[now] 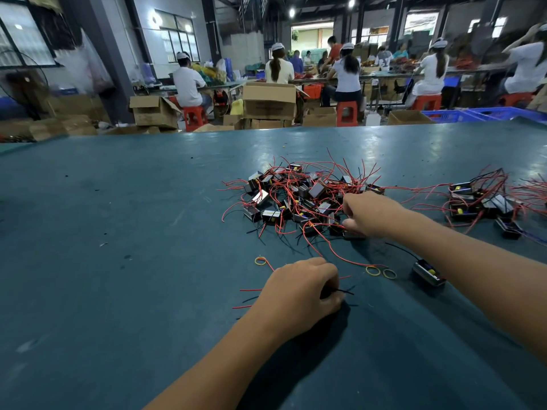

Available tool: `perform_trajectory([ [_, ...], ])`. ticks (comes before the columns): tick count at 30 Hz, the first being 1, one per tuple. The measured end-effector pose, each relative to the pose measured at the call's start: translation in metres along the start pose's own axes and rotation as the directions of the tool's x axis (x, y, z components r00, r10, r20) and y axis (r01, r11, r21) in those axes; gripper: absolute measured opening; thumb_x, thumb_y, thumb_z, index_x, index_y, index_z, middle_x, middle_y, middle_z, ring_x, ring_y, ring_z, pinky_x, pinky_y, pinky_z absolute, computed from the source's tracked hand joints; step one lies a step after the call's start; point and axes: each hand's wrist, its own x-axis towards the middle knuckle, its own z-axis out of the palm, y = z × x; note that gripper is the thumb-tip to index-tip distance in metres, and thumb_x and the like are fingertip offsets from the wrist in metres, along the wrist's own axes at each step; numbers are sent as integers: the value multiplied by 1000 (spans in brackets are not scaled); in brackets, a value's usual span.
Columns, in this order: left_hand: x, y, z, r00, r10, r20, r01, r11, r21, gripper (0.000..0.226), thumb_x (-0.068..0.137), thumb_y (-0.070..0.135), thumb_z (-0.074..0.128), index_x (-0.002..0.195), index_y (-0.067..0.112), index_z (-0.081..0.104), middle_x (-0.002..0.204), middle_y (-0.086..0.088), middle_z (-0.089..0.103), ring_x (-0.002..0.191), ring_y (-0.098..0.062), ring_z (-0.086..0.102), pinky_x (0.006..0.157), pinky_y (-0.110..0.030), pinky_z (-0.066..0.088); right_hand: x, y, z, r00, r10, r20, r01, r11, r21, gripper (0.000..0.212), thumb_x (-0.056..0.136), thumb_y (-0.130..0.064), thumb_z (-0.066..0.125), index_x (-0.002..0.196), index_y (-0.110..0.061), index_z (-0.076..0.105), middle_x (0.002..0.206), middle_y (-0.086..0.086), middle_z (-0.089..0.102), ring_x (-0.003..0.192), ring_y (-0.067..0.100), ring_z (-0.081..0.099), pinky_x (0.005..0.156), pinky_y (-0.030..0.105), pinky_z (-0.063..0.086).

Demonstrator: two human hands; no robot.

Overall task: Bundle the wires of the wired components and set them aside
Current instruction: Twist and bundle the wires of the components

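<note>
Reaching into the tangled pile of wired components (pixel 299 199) mid-table, right hand (pixel 365 216) pinches one; neighbours' wires may snag and drag. Left hand (pixel 302 287) grips gathered wires (pixel 340 291), could slip.

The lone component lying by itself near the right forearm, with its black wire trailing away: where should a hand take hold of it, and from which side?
Judging by its pose, grip the lone component across its boxy body from above, pinching the two long sides. It lies flat on the table, apart from the pile, with its top exposed. Its black wire trails toward the pile, so approach from the near side.
</note>
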Motion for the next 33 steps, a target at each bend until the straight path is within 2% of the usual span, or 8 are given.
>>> perform_trajectory([
  [6,1,-1,1,1000,5,2,-5,1000,9,20,93,43,60,93,23,58,96,8,59,88,-16,55,68,-32,41,12,-7,6,1000,-17,-7,17,997,72,13,95,-27,60,103,-20,67,102,4,68,88,23,59,74,34,52],
  [9,1,-2,1,1000,8,-1,-8,1000,14,20,93,44,60,93,24,58,97,8,59,89,-16,55,68,-32,42,16,-5,5,1000,20,-7,-19,992,121,27,94,-37,61,90,-12,71,85,6,70,80,24,63,75,38,57],
  [12,2,-1,3,1000,9,-1,-9,1000,20,20,93,44,60,93,24,58,96,9,58,88,-17,56,68,-33,43,21,-10,8,991,124,-58,-113,980,162,48,93,-52,57,67,-11,58,65,5,57,68,26,58,65,34,52],
  [15,1,-4,4,1000,14,-4,-14,1000,12,21,93,44,61,92,23,58,97,8,59,88,-18,56,70,-34,45,26,-22,11,973,223,-61,-211,964,159,51,86,-59,61,65,-16,43,69,2,52,72,26,55,61,32,44],
  [19,0,-4,4,1000,24,-4,-24,1000,14,21,92,44,60,93,22,59,97,6,60,88,-19,57,72,-37,48,32,-32,6,958,285,29,-285,936,206,41,81,-48,67,65,-16,47,75,4,55,76,28,56,67,32,47],
  [24,0,-4,4,1000,14,3,-14,999,31,21,92,43,58,95,23,60,99,5,60,91,-21,58,74,-39,49,35,-30,-3,951,297,79,-304,871,385,44,76,-38,72,54,-10,48,54,4,44,51,20,42,46,25,31],
  [29,-1,-4,3,1000,9,-1,-9,1000,13,21,93,43,59,96,23,60,100,7,60,91,-20,58,73,-36,48,27,-12,-19,918,386,88,-320,595,737,51,75,-45,80,67,-8,46,62,6,42,55,19,37,50,28,27],
  [33,0,-3,2,1000,8,9,-8,1000,14,22,93,44,59,97,22,60,101,6,60,92,-20,57,72,-34,47,8,-2,-38,932,361,9,-145,350,925,53,71,-49,78,80,0,60,77,11,49,70,23,43,63,35,35],
])
